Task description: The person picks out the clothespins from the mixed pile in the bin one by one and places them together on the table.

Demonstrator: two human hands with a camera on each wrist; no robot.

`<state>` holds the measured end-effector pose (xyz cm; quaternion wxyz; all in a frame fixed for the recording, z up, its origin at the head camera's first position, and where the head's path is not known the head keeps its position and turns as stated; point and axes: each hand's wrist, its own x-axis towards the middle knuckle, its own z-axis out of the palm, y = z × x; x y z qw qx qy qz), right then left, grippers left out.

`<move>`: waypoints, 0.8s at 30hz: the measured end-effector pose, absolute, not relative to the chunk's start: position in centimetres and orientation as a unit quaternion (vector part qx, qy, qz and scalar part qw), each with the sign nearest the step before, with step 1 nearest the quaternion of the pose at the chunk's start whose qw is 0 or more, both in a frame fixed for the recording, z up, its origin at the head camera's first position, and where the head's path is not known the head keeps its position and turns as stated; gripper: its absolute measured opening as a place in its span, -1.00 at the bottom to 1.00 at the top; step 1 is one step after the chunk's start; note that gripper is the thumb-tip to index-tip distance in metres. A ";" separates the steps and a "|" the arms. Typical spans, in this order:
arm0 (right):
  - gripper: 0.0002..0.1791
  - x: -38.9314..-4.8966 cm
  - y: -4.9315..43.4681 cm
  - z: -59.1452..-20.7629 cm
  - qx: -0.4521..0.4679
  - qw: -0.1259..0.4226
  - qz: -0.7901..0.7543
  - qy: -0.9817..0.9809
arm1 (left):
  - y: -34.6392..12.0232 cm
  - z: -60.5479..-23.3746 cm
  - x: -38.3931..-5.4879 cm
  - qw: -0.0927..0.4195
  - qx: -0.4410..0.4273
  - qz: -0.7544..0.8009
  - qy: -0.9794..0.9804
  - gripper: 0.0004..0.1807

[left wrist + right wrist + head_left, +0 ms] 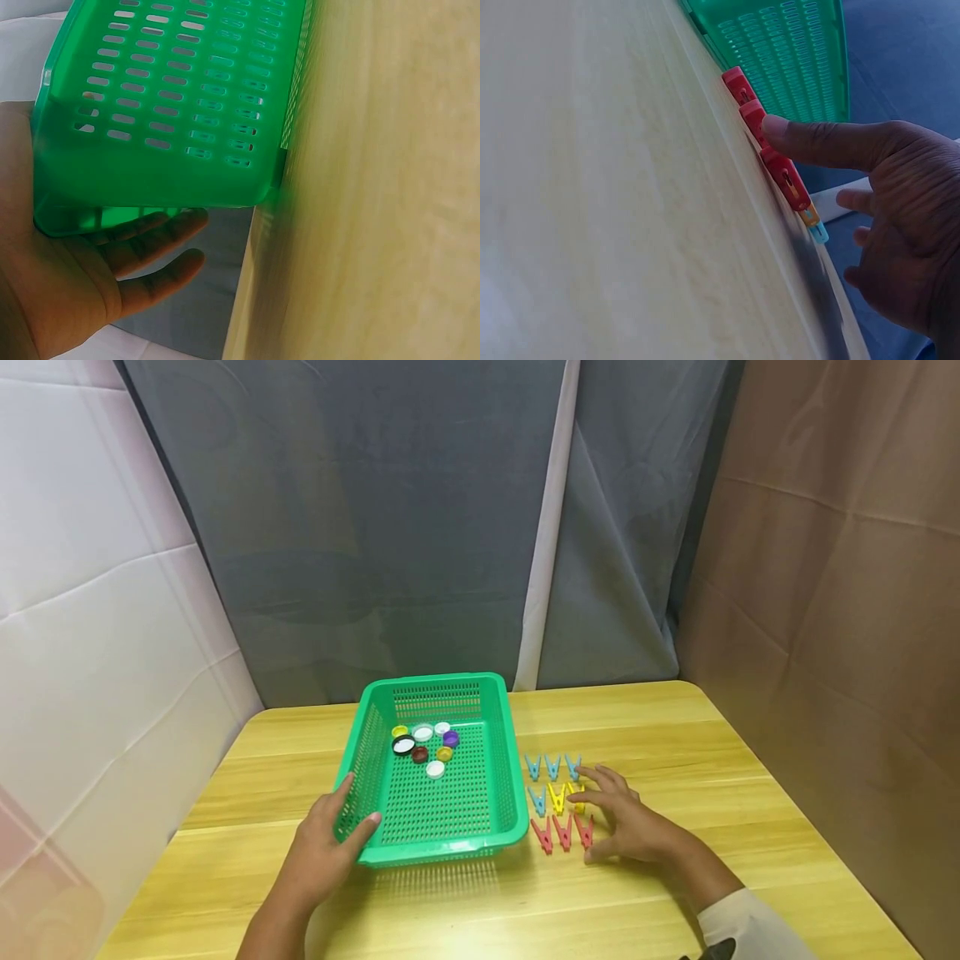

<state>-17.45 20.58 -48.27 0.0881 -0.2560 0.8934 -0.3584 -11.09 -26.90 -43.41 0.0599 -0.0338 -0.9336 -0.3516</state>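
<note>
A green plastic basket (438, 847) sits on the wooden table, with several bottle caps (420, 754) in white, yellow, purple and dark red at its far part. My left hand (322, 852) holds the basket's near left corner, thumb over the rim and fingers along the outside wall. Right of the basket lie clothespins in rows: blue clothespins (552, 767) farthest, then one blue and two yellow clothespins (557, 797), then red clothespins (562, 833) nearest. Over their right end my right hand (630, 822) is spread, thumb beside the last red one, nothing in its grasp.
The wooden table (645, 910) extends around the basket on all sides. A grey curtain (420, 527) hangs behind its far edge, a white cloth (112, 568) on the left and a brown cloth (840, 568) on the right.
</note>
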 end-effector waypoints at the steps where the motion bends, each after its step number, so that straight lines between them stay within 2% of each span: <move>1: -0.09 -17.4 20.6 -48.3 -0.256 0.088 -0.360 0.893 | -26.9 -43.4 -11.1 0.061 -0.034 -0.352 -0.933 -0.05; 7: 0.00 -17.5 20.7 -48.4 -0.256 0.076 -0.363 0.892 | -26.9 -43.5 -11.3 0.076 -0.048 -0.361 -0.928 0.05; 11: 0.03 -17.5 20.7 -48.4 -0.247 0.050 -0.357 0.900 | -26.9 -43.5 -11.3 0.088 -0.056 -0.369 -0.923 0.10; 18: 0.09 -16.9 20.5 -47.8 -0.198 -0.019 -0.329 0.923 | -27.0 -43.4 -11.4 0.123 -0.082 -0.392 -0.908 0.07; 24: 0.11 -16.3 20.1 -47.0 -0.152 -0.056 -0.319 0.934 | -27.3 -42.9 -11.0 0.133 -0.052 -0.347 -0.927 0.01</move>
